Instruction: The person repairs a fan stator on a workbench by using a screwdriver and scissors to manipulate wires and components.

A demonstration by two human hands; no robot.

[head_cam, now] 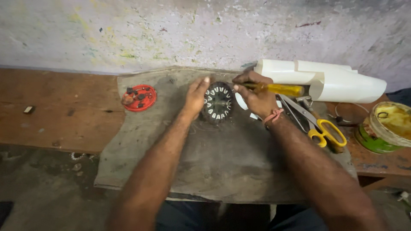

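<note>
Head view: scissors [319, 124] beside right hand [258, 99].

A lid [139, 98] lies left of the stator [217, 102]; scissors [314, 121] right, seemingly a tin [387, 127] beyond.

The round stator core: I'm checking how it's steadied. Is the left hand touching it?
Touching. The head view shows the left hand pressed against the left rim of the stator core, with no gap between them.

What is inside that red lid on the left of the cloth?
The red lid lies open side up on the grey cloth and holds a few small dark parts and a brownish lump. Their exact kind is too small to tell, and anything beneath them is hidden.
</note>
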